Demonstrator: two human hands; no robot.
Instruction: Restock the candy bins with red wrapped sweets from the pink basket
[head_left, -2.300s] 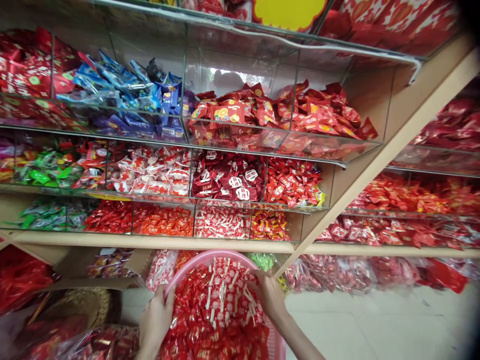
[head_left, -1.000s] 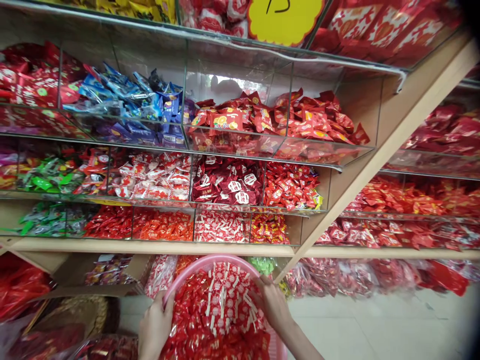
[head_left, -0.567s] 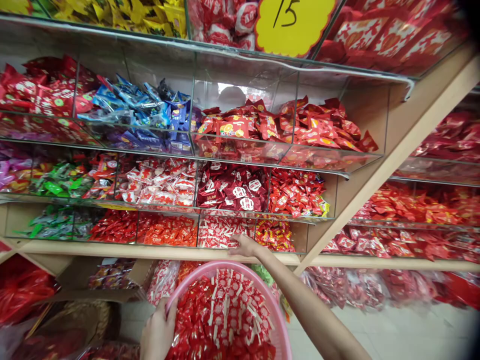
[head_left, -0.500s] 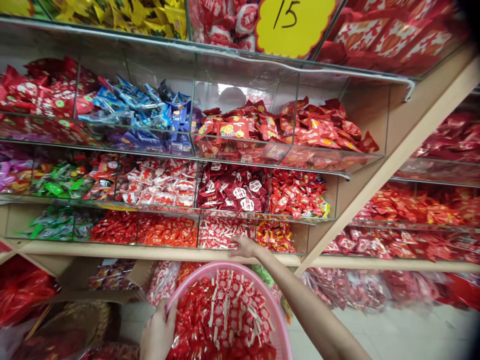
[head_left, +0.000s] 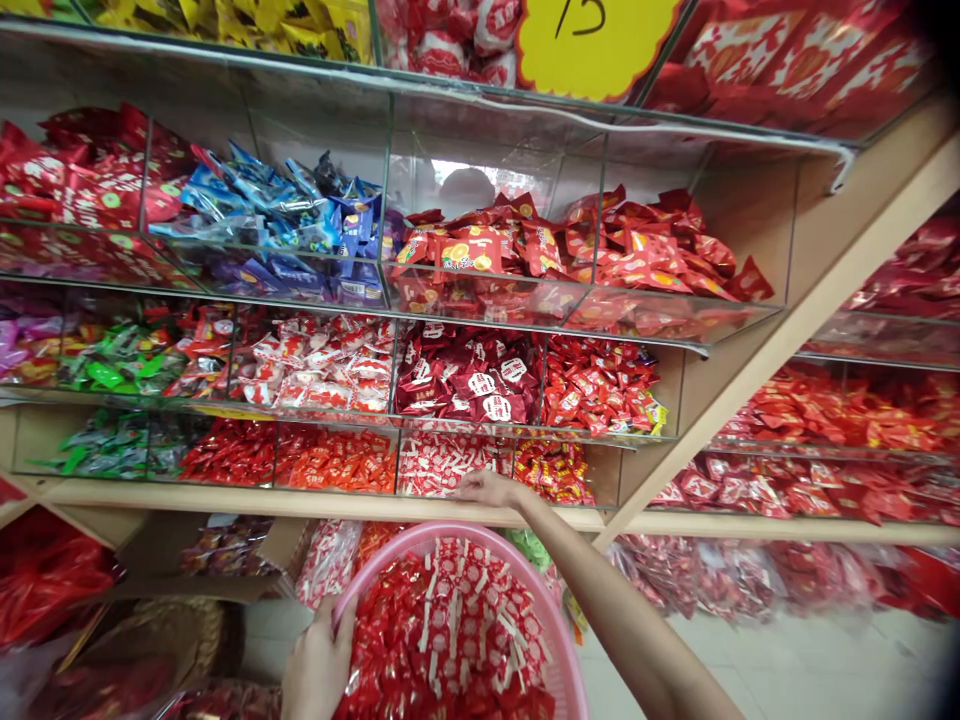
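Note:
My left hand (head_left: 318, 664) is closed on the left rim of a round pink plastic basket (head_left: 574, 650). Inside the basket lie red wrapped candies (head_left: 386, 620) and, heaped beside them, red-and-white wrapped candies with pale twisted ends (head_left: 469, 610). Beyond the basket, my right hand (head_left: 489, 489) reaches to the front of the lowest shelf. Its fingers point left, loosely bent and apart, by a compartment of small red-and-white candies (head_left: 446, 455). I see nothing held in them, though the fingertips are small and partly blend with the candies.
Clear dividers split the shelves into compartments of wrapped candy, including blue packets (head_left: 262, 215) and maroon packets (head_left: 469, 375). A slanted wooden post (head_left: 750, 360) stands at the right. A yellow price tag (head_left: 592, 45) hangs above. Below left are a cardboard box (head_left: 281, 550) and a woven basket (head_left: 214, 640).
My right hand has shifted slightly left along the shelf front. The view has moved a little; my left hand keeps its hold on the basket rim.

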